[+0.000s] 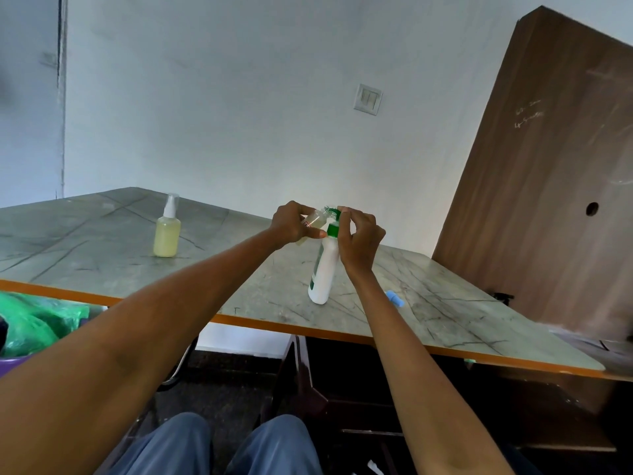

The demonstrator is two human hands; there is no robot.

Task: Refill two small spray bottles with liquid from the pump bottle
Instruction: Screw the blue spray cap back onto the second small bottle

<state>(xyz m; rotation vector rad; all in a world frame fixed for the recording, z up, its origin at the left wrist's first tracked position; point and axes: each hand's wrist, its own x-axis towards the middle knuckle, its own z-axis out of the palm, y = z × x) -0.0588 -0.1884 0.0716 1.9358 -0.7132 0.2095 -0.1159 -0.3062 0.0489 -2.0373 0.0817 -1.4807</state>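
Near the centre of the frame, above the grey marble-patterned table point(102, 234), both hands meet over the white pump bottle point(323, 272). It stands on the table and leans a little to the right. Its green pump head point(333, 225) is mostly covered by the right hand point(359, 240), so the nozzle is hard to make out. The right hand has curled fingers; the thumb and first fingers press on the green top, and the lower part of the hand lies against the neck of the bottle.

The left hand point(293, 222) grips a small clear spray bottle point(317, 221) with no cap, tilted so that its open mouth points to the pump head. Only the neck and shoulder of this bottle show between the fingers; its lower part is hidden in the palm. I cannot tell how much liquid it holds.

To the left of the centre, well apart from the hands, a second small spray bottle point(167, 231) stands upright with its white sprayer on, full of pale yellow liquid.

A small blue object point(394, 298) lies on the table just beside the right forearm and is partly hidden by it. At the left edge a green plastic bag point(30, 323) is cut off by the frame. A brown wooden panel point(548, 166) fills the right side, and a wall switch point(368, 99) is above the hands.
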